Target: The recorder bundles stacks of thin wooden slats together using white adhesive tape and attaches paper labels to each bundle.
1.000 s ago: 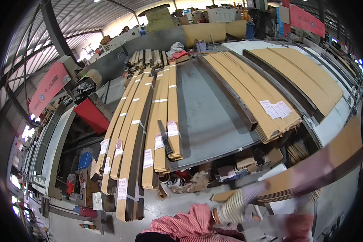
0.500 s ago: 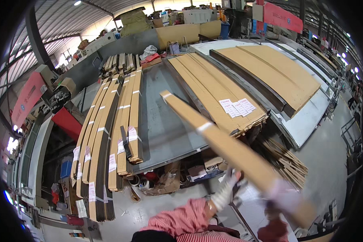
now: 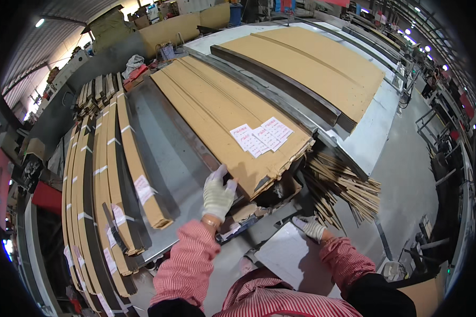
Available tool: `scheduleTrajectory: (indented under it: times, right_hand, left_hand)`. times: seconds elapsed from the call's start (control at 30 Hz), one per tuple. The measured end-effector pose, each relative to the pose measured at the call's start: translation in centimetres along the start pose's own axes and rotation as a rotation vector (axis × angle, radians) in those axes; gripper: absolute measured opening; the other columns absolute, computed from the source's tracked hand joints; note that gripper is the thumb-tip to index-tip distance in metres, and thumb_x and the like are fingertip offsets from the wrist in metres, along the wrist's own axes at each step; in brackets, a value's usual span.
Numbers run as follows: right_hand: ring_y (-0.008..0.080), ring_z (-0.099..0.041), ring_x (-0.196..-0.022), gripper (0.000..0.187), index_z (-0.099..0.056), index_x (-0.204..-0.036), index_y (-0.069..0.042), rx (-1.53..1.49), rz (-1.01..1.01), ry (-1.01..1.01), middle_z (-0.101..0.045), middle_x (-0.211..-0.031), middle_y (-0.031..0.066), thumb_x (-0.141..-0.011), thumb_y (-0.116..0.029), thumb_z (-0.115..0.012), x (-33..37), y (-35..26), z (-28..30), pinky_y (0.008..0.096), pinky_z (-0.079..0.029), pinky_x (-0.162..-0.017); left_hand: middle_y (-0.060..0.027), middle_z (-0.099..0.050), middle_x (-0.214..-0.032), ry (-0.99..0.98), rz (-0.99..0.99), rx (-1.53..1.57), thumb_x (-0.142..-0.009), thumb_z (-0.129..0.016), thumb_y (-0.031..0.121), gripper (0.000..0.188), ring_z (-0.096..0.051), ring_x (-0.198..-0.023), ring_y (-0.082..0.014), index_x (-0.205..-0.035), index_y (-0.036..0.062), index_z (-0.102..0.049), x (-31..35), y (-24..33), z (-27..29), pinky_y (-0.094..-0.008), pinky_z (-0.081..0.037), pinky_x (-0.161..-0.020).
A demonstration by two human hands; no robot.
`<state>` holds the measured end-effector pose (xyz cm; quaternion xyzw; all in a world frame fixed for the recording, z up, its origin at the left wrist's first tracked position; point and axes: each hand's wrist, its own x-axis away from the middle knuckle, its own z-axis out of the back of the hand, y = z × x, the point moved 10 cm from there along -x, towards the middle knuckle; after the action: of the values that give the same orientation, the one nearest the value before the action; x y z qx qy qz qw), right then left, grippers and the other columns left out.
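Observation:
My left hand (image 3: 218, 196), in a pale knitted glove, reaches to the near left corner of a flat cardboard stack (image 3: 217, 124). Its fingers are apart and it holds nothing. Several white printed slips (image 3: 262, 136) lie on that stack. My right hand (image 3: 310, 228), gloved too, is low at the upper right edge of a whitish flat board (image 3: 288, 251); its fingers are stretched out, and whether they touch the board I cannot tell. To the left, a long cardboard-wrapped strip (image 3: 134, 158) with white bands and a label lies on the grey metal bench (image 3: 166, 137).
More banded strips (image 3: 84, 185) lie in a row at the left, their ends overhanging the bench. Thin offcut strips (image 3: 349, 190) stick out below the cardboard stack. A wide cardboard-covered stack (image 3: 307, 63) rests on a pale table at the right. Grey floor (image 3: 407, 158) runs beyond.
The long wrapped strip no longer crosses the view; a separate strip now lies at the row's right side. My left hand has come up to the cardboard stack. The view has turned right.

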<state>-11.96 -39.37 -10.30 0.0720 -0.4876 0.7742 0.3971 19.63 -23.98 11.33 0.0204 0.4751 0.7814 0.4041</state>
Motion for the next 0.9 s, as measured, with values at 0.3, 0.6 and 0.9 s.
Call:
scheduleTrajectory:
  times: [0.3,0.6,0.9]
  right_hand:
    - [0.0287,-0.062,-0.092,0.065,-0.054,-0.115,0.004,-0.235,-0.094,0.081,-0.064,-0.099,0.0209,-0.082,-0.053,-0.059,-1.6,2.2,7.7,0.0349,-0.048,-0.081]
    - [0.0199,-0.062,-0.078,0.046,-0.057,-0.104,0.000,-0.284,-0.127,0.064,-0.066,-0.086,0.0109,-0.085,-0.042,-0.063,-1.8,1.2,6.3,0.0318,-0.048,-0.073]
    - [0.0161,-0.062,-0.084,0.051,-0.055,-0.104,0.006,-0.380,-0.147,-0.112,-0.067,-0.090,0.0113,-0.085,-0.041,-0.065,-1.5,-1.6,4.0,0.0294,-0.049,-0.074]
  left_hand:
    - [-0.0178,-0.056,-0.122,-0.372,0.342,-0.539,-0.078,-0.070,0.028,0.055,-0.055,-0.112,-0.0332,-0.125,0.0055,-0.051,-20.3,-10.0,-12.5,-0.0418,-0.045,-0.093]
    - [-0.0140,-0.068,-0.089,-0.452,0.283,-0.485,-0.082,-0.064,0.030,0.034,-0.065,-0.082,-0.0294,-0.103,0.0035,-0.063,-23.0,-9.8,-9.8,-0.0394,-0.050,-0.071]
    - [-0.0100,-0.063,-0.077,-0.299,0.355,-0.216,-0.073,-0.073,0.032,0.047,-0.057,-0.065,-0.0235,-0.101,-0.0028,-0.060,-8.0,-7.7,-3.7,-0.0356,-0.048,-0.065]
